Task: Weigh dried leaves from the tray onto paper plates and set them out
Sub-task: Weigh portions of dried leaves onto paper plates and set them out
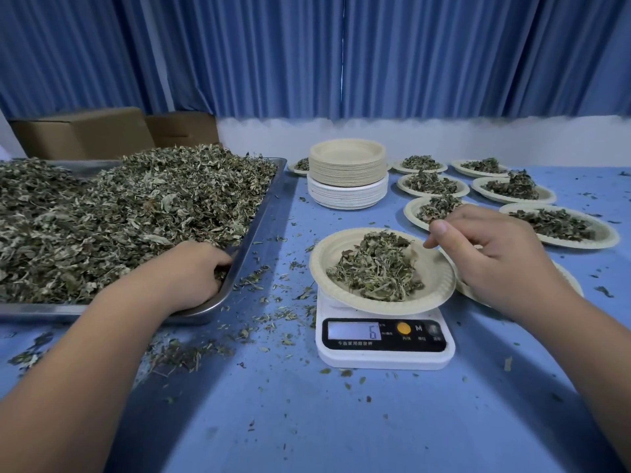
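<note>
A big metal tray (259, 213) on the left is heaped with dried leaves (136, 206). My left hand (191, 274) reaches into the tray's near right corner, fingers curled into the leaves there. A white kitchen scale (384, 339) at the centre shows 6 on its display. On it sits a paper plate (433, 285) with a small mound of leaves (375, 268). My right hand (491, 257) hovers over the plate's right rim with fingers loosely bent; nothing shows in it.
A stack of empty paper plates (348, 172) stands behind the scale. Several filled plates (560, 225) lie in rows at the back right. Cardboard boxes (85, 131) sit behind the tray. Leaf crumbs litter the blue tabletop (307, 421).
</note>
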`<control>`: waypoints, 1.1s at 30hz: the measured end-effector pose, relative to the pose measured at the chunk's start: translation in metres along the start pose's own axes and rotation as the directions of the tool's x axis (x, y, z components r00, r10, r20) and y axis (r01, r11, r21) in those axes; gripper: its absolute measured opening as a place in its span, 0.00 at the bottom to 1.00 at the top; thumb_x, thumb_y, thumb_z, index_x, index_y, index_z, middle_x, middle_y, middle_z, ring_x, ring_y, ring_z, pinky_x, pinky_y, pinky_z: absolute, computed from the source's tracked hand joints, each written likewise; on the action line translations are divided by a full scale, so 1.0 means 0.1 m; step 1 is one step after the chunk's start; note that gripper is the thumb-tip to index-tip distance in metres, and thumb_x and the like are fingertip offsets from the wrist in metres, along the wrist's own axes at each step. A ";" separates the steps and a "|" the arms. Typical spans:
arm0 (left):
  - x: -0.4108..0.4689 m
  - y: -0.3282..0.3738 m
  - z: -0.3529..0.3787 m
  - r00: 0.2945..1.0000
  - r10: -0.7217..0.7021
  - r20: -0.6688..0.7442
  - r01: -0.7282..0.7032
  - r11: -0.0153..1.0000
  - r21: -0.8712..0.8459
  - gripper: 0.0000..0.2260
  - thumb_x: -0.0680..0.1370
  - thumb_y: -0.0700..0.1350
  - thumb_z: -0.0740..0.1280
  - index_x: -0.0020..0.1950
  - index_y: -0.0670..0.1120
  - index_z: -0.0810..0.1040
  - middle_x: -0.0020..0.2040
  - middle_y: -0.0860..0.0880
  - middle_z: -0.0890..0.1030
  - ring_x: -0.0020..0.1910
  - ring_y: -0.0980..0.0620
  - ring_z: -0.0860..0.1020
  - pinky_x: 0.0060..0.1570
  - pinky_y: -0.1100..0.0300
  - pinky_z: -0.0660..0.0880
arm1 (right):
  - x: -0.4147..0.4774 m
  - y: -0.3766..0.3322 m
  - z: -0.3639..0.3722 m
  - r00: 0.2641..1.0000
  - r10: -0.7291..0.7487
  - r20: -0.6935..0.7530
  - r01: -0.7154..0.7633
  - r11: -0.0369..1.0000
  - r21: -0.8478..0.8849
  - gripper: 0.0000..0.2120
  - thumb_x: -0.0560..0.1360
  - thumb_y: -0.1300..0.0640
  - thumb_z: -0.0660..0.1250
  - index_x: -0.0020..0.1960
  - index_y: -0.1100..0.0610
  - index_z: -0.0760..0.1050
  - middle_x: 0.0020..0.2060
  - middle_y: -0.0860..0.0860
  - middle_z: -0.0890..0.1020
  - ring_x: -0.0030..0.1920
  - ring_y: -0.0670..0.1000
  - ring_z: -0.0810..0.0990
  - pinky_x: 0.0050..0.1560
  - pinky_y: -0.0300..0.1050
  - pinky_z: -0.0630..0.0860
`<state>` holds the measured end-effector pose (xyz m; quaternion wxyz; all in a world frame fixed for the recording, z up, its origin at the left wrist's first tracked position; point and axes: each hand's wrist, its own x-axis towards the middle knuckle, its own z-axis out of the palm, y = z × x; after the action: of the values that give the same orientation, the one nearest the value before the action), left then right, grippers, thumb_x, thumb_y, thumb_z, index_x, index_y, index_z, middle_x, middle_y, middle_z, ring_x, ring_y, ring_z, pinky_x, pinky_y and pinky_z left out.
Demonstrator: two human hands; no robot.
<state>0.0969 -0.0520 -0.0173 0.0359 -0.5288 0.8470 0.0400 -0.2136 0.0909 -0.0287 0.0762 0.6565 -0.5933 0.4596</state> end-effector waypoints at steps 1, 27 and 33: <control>0.00 0.01 0.00 1.000 -0.009 -0.013 0.009 1.000 0.020 0.14 0.78 0.36 0.59 0.51 0.51 0.80 0.43 0.51 0.80 0.42 0.50 0.76 0.40 0.61 0.70 | 0.00 -0.01 0.00 1.000 -0.002 0.000 0.002 1.000 0.005 0.18 0.76 0.46 0.59 0.37 0.53 0.81 0.36 0.49 0.80 0.38 0.42 0.76 0.38 0.28 0.65; -0.07 -0.10 -0.05 0.919 -0.270 -0.287 0.127 0.892 -0.433 0.09 0.77 0.40 0.70 0.46 0.56 0.80 0.32 0.47 0.81 0.17 0.54 0.71 0.16 0.66 0.64 | 0.00 0.03 -0.03 1.000 -0.002 -0.020 0.002 1.000 -0.011 0.20 0.75 0.43 0.58 0.36 0.52 0.81 0.36 0.45 0.80 0.39 0.41 0.76 0.39 0.29 0.65; -0.08 -0.11 -0.05 0.910 -0.275 -0.310 0.130 0.900 -0.416 0.09 0.77 0.41 0.71 0.46 0.57 0.80 0.34 0.48 0.80 0.19 0.51 0.72 0.18 0.65 0.65 | 0.00 0.02 -0.04 1.000 0.001 -0.009 -0.001 1.000 -0.004 0.20 0.75 0.43 0.58 0.37 0.53 0.82 0.36 0.45 0.80 0.42 0.43 0.77 0.43 0.30 0.67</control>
<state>0.1098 -0.0504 -0.0117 -0.2214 -0.6101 0.7536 0.1042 -0.2168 0.0930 -0.0275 0.0798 0.6539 -0.5943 0.4613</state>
